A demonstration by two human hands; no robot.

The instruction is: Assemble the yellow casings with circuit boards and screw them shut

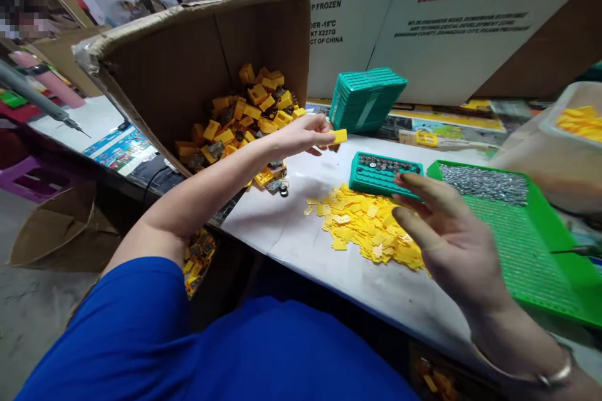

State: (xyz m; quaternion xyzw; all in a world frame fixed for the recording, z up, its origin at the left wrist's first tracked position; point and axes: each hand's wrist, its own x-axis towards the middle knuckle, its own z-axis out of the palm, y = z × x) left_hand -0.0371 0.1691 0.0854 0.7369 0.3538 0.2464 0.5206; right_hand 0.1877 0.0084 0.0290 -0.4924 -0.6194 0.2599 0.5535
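Observation:
My left hand pinches a small yellow plastic block by its end, above the white table and just short of a stack of teal trays. My right hand has its thumb and fingers apart, with nothing visible between them. Its fingertips are at the right end of a teal tray with rows of small dark round parts; whether they touch it I cannot tell. Below that tray spreads a heap of flat yellow plastic pieces, partly behind my right hand.
At the left a cardboard box lies tipped, spilling yellow housings. A green tray of small metal pieces and a translucent tub stand at the right. A screwdriver-like tool hangs at far left.

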